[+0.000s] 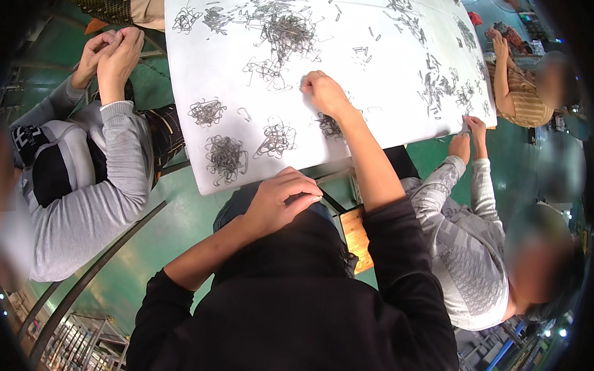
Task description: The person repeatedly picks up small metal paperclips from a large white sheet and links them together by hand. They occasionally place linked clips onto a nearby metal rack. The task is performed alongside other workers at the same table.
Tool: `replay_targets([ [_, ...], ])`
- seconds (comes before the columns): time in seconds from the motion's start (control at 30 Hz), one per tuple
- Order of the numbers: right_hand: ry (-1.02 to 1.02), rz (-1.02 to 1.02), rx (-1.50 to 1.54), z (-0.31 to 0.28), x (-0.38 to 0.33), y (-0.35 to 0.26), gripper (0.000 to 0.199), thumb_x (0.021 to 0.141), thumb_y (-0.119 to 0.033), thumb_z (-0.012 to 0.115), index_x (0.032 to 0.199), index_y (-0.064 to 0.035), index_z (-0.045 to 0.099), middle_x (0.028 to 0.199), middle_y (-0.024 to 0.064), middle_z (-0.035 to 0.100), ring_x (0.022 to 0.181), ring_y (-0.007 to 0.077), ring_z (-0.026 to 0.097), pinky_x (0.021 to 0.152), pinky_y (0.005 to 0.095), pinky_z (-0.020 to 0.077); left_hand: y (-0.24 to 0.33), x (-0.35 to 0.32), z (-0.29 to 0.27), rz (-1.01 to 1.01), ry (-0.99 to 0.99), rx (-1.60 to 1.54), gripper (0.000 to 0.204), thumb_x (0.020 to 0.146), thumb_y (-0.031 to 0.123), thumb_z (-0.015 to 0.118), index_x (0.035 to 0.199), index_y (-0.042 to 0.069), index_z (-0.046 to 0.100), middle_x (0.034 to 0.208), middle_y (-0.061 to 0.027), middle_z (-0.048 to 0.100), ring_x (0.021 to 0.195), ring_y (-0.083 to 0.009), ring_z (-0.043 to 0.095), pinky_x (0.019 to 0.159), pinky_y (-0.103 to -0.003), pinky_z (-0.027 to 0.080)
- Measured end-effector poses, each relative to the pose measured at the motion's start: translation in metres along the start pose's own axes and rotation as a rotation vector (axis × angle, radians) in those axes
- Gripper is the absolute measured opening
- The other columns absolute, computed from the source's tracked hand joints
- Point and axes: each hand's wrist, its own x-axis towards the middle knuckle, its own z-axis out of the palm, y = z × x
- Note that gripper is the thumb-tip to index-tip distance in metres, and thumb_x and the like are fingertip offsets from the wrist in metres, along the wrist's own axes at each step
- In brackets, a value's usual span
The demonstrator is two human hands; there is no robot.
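Note:
My left hand (278, 200) is just in front of the table's near edge, thumb and fingertips pressed together in a pinch. Whatever it may hold is too small to make out. My right hand (325, 93) reaches over the white tabletop (372, 85), its fingers curled closed and their tips partly hidden. Beyond it lies a large heap of dark bent wire pieces (288, 36). Under my right forearm is a small wire pile (329, 124), partly covered. Closer to my left hand sit two more piles, a loose tangle (275, 139) and a denser wire pile (227, 158).
A co-worker in a grey sleeve (123, 165) sits at the left, hands together beside the table. Another person in a patterned top (466, 258) works at the right edge, near scattered dark strips (437, 82). A wooden stool (357, 241) stands below the table.

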Motion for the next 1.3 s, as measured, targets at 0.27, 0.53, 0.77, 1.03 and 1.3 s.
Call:
replay_targets([
  [0.27, 0.284, 0.395, 1.262, -0.042, -0.145, -0.039, 0.009, 0.092, -0.008, 0.060, 0.095, 0.0005, 0.059, 0.078, 0.0041, 0.061, 0.067, 0.0098, 0.056, 0.058, 0.0230, 0.0440, -0.004, -0.002, 0.006, 0.092, -0.069, -0.031, 0.010, 0.081, 0.002, 0.068, 0.090, 0.004, 0.068, 0.086, -0.0045, 0.068, 0.077, -0.0183, 0.060, 0.069, -0.029, 0.049],
  [0.53, 0.495, 0.398, 1.474, -0.059, -0.243, -0.121, 0.006, 0.089, -0.005, 0.064, 0.093, -0.0006, 0.063, 0.097, 0.0047, 0.059, 0.079, 0.0097, 0.056, 0.066, 0.0219, 0.0439, 0.004, 0.003, 0.010, 0.170, -0.076, 0.026, 0.014, 0.080, -0.002, 0.068, 0.092, 0.006, 0.068, 0.087, -0.0046, 0.068, 0.076, -0.0159, 0.060, 0.056, -0.026, 0.049],
  [0.77, 0.569, 0.480, 1.363, -0.055, -0.244, -0.126, 0.003, 0.085, 0.000, 0.066, 0.088, -0.0012, 0.066, 0.108, 0.0029, 0.051, 0.092, 0.0104, 0.053, 0.082, 0.0255, 0.0423, 0.005, 0.013, 0.019, 0.183, -0.111, -0.007, 0.016, 0.079, -0.003, 0.067, 0.093, 0.006, 0.068, 0.088, -0.0045, 0.068, 0.076, -0.0160, 0.060, 0.057, -0.026, 0.049],
  [1.03, 0.841, 0.353, 0.766, -0.044, -0.240, -0.116, 0.009, 0.081, -0.004, 0.071, 0.087, -0.0046, 0.065, 0.097, 0.0066, 0.049, 0.090, 0.0170, 0.049, 0.077, 0.0284, 0.0426, -0.003, 0.038, 0.034, 0.273, -0.083, -0.011, 0.031, 0.077, -0.002, 0.071, 0.106, 0.004, 0.065, 0.097, -0.0078, 0.067, 0.086, -0.0211, 0.059, 0.073, -0.030, 0.050],
  [1.3, 0.796, 0.340, 0.665, -0.057, -0.250, -0.095, 0.010, 0.077, 0.000, 0.073, 0.084, -0.0047, 0.068, 0.094, 0.0085, 0.051, 0.083, 0.0184, 0.054, 0.071, 0.0295, 0.0458, -0.100, 0.247, 0.042, 0.339, 0.172, 0.400, 0.017, 0.083, 0.010, 0.066, 0.100, 0.008, 0.069, 0.102, -0.0099, 0.065, 0.096, -0.0301, 0.056, 0.086, -0.038, 0.046],
])
